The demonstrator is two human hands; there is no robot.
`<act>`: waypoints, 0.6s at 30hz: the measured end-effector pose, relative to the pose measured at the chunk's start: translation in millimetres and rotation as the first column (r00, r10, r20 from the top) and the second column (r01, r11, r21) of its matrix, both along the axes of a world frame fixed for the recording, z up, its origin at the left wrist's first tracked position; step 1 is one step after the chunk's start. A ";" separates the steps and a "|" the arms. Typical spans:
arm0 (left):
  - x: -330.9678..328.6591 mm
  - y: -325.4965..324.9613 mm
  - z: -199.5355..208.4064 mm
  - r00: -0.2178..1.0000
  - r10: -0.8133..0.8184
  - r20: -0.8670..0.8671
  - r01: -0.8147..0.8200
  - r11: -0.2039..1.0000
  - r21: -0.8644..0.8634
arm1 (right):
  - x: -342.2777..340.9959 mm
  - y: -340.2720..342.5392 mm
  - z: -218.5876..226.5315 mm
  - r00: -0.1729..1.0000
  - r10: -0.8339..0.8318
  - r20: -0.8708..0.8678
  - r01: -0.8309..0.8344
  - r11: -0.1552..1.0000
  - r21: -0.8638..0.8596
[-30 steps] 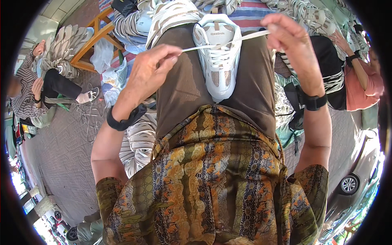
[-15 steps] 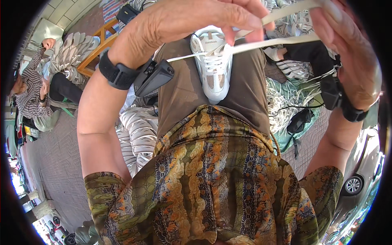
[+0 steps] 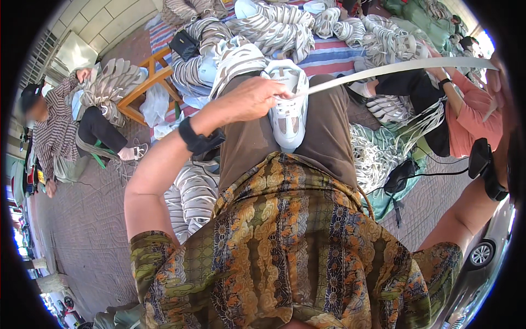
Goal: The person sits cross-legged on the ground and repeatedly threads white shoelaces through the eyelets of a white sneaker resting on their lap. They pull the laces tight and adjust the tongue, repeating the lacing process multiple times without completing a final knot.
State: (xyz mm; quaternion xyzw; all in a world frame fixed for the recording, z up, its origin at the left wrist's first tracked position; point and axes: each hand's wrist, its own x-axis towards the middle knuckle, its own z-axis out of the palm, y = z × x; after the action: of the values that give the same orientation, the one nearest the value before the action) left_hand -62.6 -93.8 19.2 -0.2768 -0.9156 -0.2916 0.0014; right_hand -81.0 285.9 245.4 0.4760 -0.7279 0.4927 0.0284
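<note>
A white and grey sneaker [image 3: 289,127] rests between my knees, its toe pointing toward me and its lower eyelets laced. My left hand [image 3: 253,98] is closed at the shoe's upper part, thumb and fingers pinching the lace where it comes out. From there the flat white shoelace [image 3: 397,69] runs in a long, slightly bowed band to the far right. At that end my right hand [image 3: 497,88] holds it, partly cut off by the dark picture rim. Black straps with small devices sit on both wrists.
Bundles of sneaker uppers [image 3: 274,30] lie on a striped sheet [image 3: 329,61] ahead. Left are a wooden frame [image 3: 134,104] and a seated person [image 3: 55,123]. On the right, a person in pink [image 3: 476,118] sits by a heap of white laces [image 3: 372,156]. A car [image 3: 487,241] stands behind.
My right hand has swung out to the far right, drawing the lace into one long strand. My left hand has come down and back onto the shoe.
</note>
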 end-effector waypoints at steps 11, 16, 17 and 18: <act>-35.4 39.9 67.1 0.989 -0.017 -0.144 0.076 0.905 0.418 | -61.6 46.5 -60.1 -0.531 0.131 0.837 0.232 0.973 -0.005; 7.0 86.0 181.2 0.926 -0.368 -0.088 0.345 0.725 0.595 | -39.3 47.4 -48.7 -0.210 -0.085 0.974 0.248 0.959 0.138; 16.5 87.3 199.3 0.889 -0.457 -0.036 0.372 0.673 0.639 | -23.9 51.6 -37.9 0.065 -0.280 0.958 0.297 0.922 0.250; 22.9 89.7 216.1 0.840 -0.541 0.025 0.381 0.622 0.684 | -10.1 59.6 -29.0 0.305 -0.466 0.831 0.380 0.859 0.342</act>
State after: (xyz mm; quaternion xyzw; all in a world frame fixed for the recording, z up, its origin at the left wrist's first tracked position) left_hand -39.7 -4.0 235.3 -0.4496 -0.6447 -0.6127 -0.0824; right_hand -91.1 345.5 216.4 -0.0659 -0.7470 0.6118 -0.2517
